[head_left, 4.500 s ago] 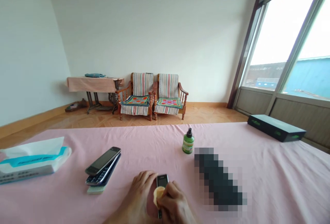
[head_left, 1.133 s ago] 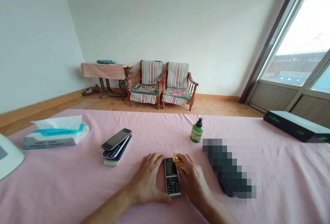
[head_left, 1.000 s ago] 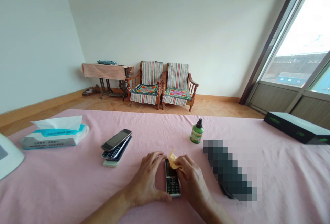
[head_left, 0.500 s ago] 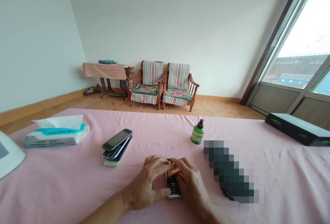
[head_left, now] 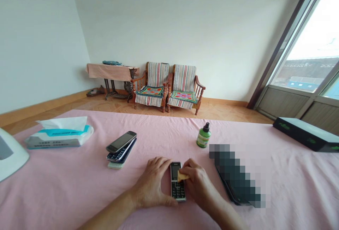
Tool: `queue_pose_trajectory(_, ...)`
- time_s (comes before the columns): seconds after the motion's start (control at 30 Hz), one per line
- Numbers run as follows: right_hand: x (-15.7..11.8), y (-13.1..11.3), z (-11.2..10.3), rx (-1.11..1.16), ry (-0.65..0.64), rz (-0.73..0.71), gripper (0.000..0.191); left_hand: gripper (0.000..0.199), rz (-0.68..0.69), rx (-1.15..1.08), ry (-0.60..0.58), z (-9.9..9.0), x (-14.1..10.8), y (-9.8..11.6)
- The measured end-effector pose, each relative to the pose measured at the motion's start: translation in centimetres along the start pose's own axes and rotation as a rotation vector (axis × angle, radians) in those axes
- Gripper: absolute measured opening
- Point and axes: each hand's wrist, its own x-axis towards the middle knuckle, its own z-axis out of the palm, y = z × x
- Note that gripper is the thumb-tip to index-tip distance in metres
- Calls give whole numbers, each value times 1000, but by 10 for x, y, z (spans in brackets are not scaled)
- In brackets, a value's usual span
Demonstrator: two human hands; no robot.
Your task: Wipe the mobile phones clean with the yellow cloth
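A black keypad mobile phone (head_left: 178, 191) with a silver edge lies face up on the pink cloth. My left hand (head_left: 151, 184) is curved along its left side, with fingertips at the top corner and the thumb at the bottom edge, steadying it. Between the thumb and fingers of my right hand (head_left: 199, 182) is a small yellowish piece that looks like cloth (head_left: 182, 176), pressed on the phone between screen and keys. To the left, several phones (head_left: 122, 142) are stacked unevenly.
A green spray bottle (head_left: 203, 136) stands beyond my right hand, and a pixelated dark object (head_left: 235, 177) lies right of it. A tissue pack (head_left: 59, 138) and a white device (head_left: 12, 155) are at the left. A black-sided box (head_left: 304, 134) sits far right.
My right hand has drawn back to the right with the yellowish cloth, baring the phone's screen. My left fingers have moved off the screen to the phone's upper left corner.
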Motion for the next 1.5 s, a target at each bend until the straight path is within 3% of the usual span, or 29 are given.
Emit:
queue_pose_trajectory(0.13,8,2,1,-35,28,-20,31,94,-5,4,4,2,0,-2)
queue_pose_trajectory(0.33,-1,-1,-2,-6,-26,-16,30,98,-24,9,-2,3,-1,-2)
queue_pose_trajectory(0.57,5,5,4,-30,69,1,31,96,6,-2,13,4,-1,-6)
queue_pose_trajectory(0.77,-6,0,-1,-43,3,19,34,97,0,-18,8,1,-1,-2)
queue_pose_trajectory(1.0,1,5,4,-111,185,14,26,97,-2,-21,13,0,-1,-1)
queue_pose_trajectory(1.27,-10,4,4,-176,-5,-11,27,95,-17,-27,3,-1,-1,2)
queue_pose_trajectory(1.5,-2,0,3,-224,4,-36,34,96,-21,-29,-4,-1,0,1)
